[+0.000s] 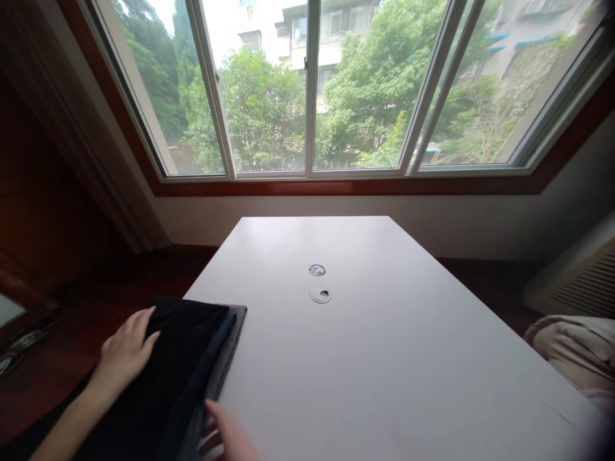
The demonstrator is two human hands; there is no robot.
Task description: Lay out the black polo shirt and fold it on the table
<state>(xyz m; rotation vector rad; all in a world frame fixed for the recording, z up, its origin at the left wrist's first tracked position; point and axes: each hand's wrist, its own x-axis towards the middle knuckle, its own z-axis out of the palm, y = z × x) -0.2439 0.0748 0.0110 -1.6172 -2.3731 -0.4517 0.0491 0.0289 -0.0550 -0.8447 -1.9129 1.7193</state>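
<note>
Nearest the camera, at the bottom of the head view, is the person's right hand [230,432], partly cut off by the frame, with its fingers at the near right edge of a pile of dark cloth [185,349]; whether they are closed on the fabric cannot be told. Location of pile: left side of the white table [384,352], far end lying flat on the tabletop, near end running out of frame. Three layers are identified: black cloth [168,326] uppermost, navy cloth [204,370] beneath it, grey cloth [223,366] lowest. The left hand [125,347] rests on the black layer, thumb spread apart from the fingers, with no pinch of fabric visible. Work judged complete: layers stacked one over another, far edges running roughly parallel, top surface largely smooth. Work judged outstanding: edges are stepped rather than flush, navy and grey each protruding past the layer above on the right side. Whether each layer is folded, and how the near end lies, cannot be established. Also noted: two round fittings [319,294] in the tabletop, well apart from the pile.
</note>
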